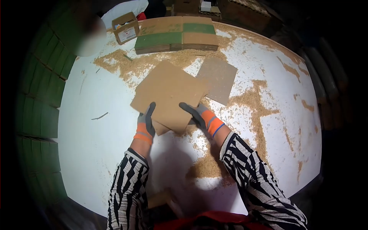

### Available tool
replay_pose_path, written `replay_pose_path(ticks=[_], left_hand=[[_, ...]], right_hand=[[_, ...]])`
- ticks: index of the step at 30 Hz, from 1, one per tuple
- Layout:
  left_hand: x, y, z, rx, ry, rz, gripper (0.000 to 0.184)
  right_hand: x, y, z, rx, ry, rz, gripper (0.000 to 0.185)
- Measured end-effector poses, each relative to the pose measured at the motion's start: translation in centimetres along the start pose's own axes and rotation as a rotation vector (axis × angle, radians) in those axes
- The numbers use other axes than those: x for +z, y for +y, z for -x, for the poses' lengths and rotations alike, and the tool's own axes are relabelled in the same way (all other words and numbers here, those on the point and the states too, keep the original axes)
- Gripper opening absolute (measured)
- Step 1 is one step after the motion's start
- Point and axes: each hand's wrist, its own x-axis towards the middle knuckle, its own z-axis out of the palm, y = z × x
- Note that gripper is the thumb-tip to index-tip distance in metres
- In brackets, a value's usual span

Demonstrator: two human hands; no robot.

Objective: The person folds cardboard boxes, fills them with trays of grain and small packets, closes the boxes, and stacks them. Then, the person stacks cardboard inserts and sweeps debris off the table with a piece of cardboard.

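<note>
In the head view, both my hands wear grey gloves with orange cuffs. Between them are flat brown cardboard sheets [166, 92], stacked unevenly, with corners sticking out at different angles. My left hand [146, 122] grips the lower left edge, thumb lying on top and fingers hidden underneath. On the lower right side my right hand [197, 114] pinches the cardboard the same way. A greyish flat board [219, 79] lies on the table just beyond, partly covered by the sheets.
Wood shavings [209, 166] are scattered over the white table [92, 138]. Flattened cardboard boxes with green bands [161, 40] are stacked at the far edge, beside a small open carton [126, 32]. Green stacked boxes [42, 111] line the left side. A dark twig-like strip [100, 116] lies at left.
</note>
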Motion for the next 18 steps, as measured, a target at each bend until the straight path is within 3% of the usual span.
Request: replay_pose_path(ticks=[2,4,5,8,10,11,13,15,16,18], left_hand=[[-2.1,0.7,-0.6,0.001,0.04,-0.095,0.047],[-1.3,2.9,0.4,0.019,-0.157,-0.025,0.046],[-0.9,3.8,0.7,-0.031,-0.214,0.037,0.046],[0.5,4.4,0.2,-0.144,-0.335,0.157,0.047],[2.8,3.2,-0.9,-0.137,-0.37,0.143,0.042],[1.9,1.1,-3.6,0.119,-0.413,-0.275,0.038],[2.8,-0.9,-5.9,0.2,-0.373,-0.559,0.036],[8.2,-0.2,-3.9,-0.136,-0.246,-0.301,0.04],[9.0,-0.5,-4.1,-0.141,-0.248,-0.315,0.039],[9.3,-1.1,-4.3,-0.167,-0.235,-0.357,0.039]], right_hand=[[-4.6,2.3,-4.9,0.176,0.037,-0.046,0.047],[-9.6,-0.8,-6.8,-0.046,0.203,-0.093,0.04],[-13.5,-0.7,-9.4,-0.419,0.485,0.434,0.048],[-19.1,-1.6,-10.8,-0.297,0.922,1.149,0.09],[-16.4,-1.6,-9.4,-0.246,0.729,1.464,0.088],[-18.2,1.0,-12.2,-0.25,0.589,1.665,0.086],[-16.8,4.4,-10.0,-0.746,0.454,1.432,0.066],[-17.3,4.5,-8.1,-0.625,0.306,1.539,0.06],[-17.7,4.4,-8.3,-0.577,0.227,1.587,0.057],[-18.3,5.1,-8.8,-0.487,0.092,0.629,0.057]])
